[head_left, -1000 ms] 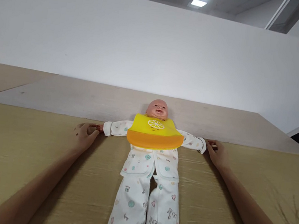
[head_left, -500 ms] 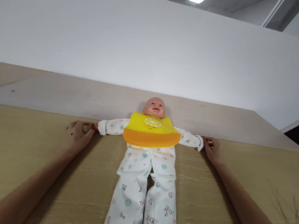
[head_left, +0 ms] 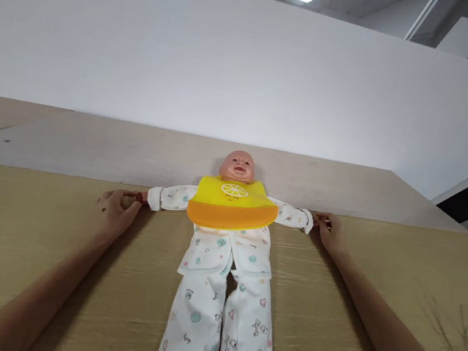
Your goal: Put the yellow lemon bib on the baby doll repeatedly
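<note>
A baby doll lies on its back, face up, with its arms spread out to both sides. It wears a white printed top and matching pants. Over its chest sits a yellow bib with an orange pocket and a citrus-slice print. My left hand pinches the doll's hand at the left cuff. On the other side, my right hand has its fingers closed on the doll's other hand beside the rolled cuff. The doll's feet are out of frame.
The doll lies across a yellowish wooden surface and a paler board behind it. A white wall rises at the back. Thin dark branch-like strands show at the lower right.
The whole scene has shifted slightly left in the view. Both hands keep their hold on the doll's hands, and its arms stay stretched out.
</note>
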A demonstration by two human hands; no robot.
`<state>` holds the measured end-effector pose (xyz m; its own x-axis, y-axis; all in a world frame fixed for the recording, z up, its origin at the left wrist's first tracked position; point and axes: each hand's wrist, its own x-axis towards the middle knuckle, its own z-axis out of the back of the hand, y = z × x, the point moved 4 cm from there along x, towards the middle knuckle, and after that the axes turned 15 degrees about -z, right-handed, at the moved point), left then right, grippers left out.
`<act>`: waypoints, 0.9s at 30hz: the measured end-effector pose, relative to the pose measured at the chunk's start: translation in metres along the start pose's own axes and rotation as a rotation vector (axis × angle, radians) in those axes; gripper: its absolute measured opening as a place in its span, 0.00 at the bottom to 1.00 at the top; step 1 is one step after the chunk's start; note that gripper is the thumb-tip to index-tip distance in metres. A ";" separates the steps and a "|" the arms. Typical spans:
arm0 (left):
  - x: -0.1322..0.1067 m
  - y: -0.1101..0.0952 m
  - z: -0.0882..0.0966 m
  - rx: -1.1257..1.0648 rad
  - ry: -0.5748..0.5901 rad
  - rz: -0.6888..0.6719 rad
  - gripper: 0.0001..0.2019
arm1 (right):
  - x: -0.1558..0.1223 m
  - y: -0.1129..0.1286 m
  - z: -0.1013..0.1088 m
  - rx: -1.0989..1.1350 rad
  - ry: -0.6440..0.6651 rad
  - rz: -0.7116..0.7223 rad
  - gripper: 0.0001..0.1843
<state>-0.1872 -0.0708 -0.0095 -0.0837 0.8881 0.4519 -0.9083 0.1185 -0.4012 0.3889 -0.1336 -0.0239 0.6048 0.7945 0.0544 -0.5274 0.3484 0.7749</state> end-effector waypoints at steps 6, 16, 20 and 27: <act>0.000 0.002 0.000 -0.023 0.002 0.028 0.12 | -0.007 0.005 0.005 0.116 -0.052 0.013 0.16; -0.001 0.001 0.000 -0.045 -0.003 0.018 0.08 | -0.009 0.010 0.002 0.022 0.023 0.086 0.17; 0.000 0.003 -0.001 -0.047 0.002 0.003 0.08 | -0.009 0.008 0.002 0.019 -0.009 0.126 0.18; -0.001 0.007 -0.005 -0.049 -0.020 -0.020 0.11 | -0.013 0.014 0.003 0.064 -0.027 0.164 0.20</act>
<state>-0.1919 -0.0683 -0.0165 -0.0748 0.8764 0.4757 -0.8887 0.1578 -0.4305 0.3759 -0.1408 -0.0118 0.5299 0.8243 0.1995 -0.5817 0.1821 0.7928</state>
